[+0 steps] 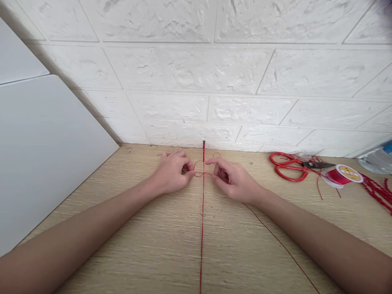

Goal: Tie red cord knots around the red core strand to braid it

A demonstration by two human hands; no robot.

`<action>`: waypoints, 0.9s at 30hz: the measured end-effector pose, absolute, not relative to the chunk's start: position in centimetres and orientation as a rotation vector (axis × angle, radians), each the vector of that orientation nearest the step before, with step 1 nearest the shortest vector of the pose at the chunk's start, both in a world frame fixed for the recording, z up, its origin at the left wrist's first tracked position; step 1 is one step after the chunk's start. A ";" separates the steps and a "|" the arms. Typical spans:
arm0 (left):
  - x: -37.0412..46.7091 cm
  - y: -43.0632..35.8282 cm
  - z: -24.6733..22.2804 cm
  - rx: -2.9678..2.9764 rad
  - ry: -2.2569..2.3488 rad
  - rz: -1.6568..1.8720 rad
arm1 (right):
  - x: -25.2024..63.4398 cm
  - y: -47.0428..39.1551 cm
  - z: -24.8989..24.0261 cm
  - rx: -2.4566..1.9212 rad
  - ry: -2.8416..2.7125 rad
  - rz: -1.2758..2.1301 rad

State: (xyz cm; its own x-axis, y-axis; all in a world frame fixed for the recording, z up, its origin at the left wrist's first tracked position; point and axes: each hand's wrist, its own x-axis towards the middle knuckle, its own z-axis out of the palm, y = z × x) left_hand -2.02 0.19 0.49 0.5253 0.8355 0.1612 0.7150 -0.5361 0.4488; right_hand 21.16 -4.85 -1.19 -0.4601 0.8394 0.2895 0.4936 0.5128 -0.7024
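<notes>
Left grip (174,170) and right grip (235,179) pinch thread (202,228), looped slackly between them; just beyond, a short braid (203,152) is formed, while nearer than both grips the thread runs unknotted.

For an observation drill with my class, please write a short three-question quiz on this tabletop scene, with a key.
1. True or false: the dark-bladed metal scissors with red handles lie on the person's right side.

2. Which part of the scissors is nearest the round, white-ended spool wound with red thread? A) handle loops; B) pivot; C) blade tips.

3. Short answer: which hand extends one finger toward the thin, straight red cord?

Key: 1 true; 2 C; 3 the right hand.
</notes>
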 end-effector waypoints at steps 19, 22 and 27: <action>-2.4 3.0 0.5 1.000 0.861 1.261 | 21.0 -4.8 -1.3 -1.097 -2.139 0.684; -2.8 3.5 0.7 0.900 0.856 1.229 | 21.0 -4.8 -1.2 -1.107 -2.143 0.681; -2.7 3.2 0.5 0.948 0.914 1.237 | 21.1 -4.8 -1.3 -1.104 -2.138 0.692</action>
State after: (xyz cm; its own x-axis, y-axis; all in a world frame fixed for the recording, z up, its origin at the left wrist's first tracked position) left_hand -2.71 3.22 0.46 0.1061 0.9932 -0.0485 -0.3386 0.0819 0.9374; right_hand 21.07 -4.83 -1.29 -0.4530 0.8436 0.2884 0.5145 0.5115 -0.6882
